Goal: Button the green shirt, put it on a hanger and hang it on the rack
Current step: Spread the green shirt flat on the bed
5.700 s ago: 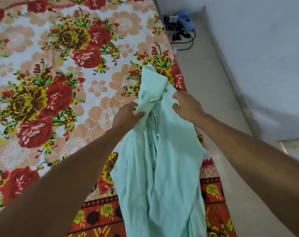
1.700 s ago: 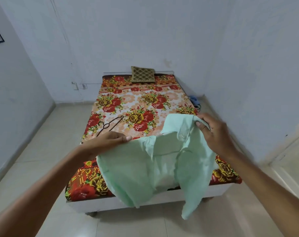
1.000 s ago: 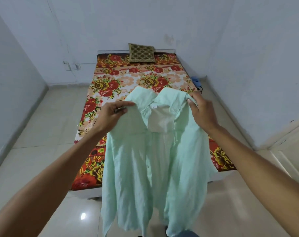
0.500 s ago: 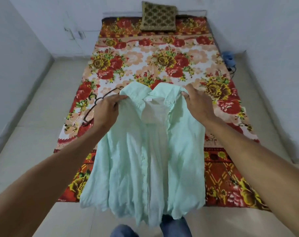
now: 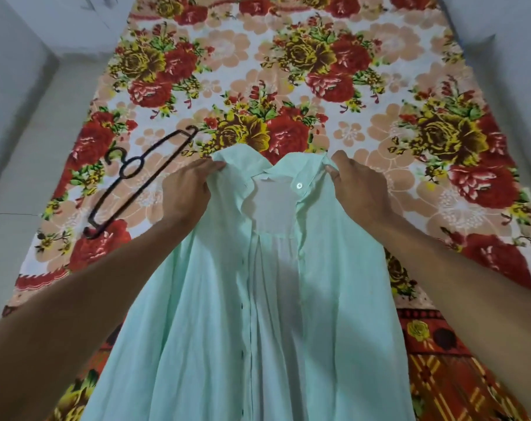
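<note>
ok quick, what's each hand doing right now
Left hand: closed, pinching the left collar side of the pale green button-up cotton shirt.
Right hand: closed, pinching the shirt's right collar side.

Home bedroom, by the look of it: a bed w/ a floral bedsheet [image 5: 288,86] (red & yellow roses, peach blooms) fills most of the view, plain pale walls [image 5: 21,56] close in on both sides, light tiled floor [image 5: 30,177] alongside. A dark clothes hanger [image 5: 136,180] lies on the sheet.
</note>
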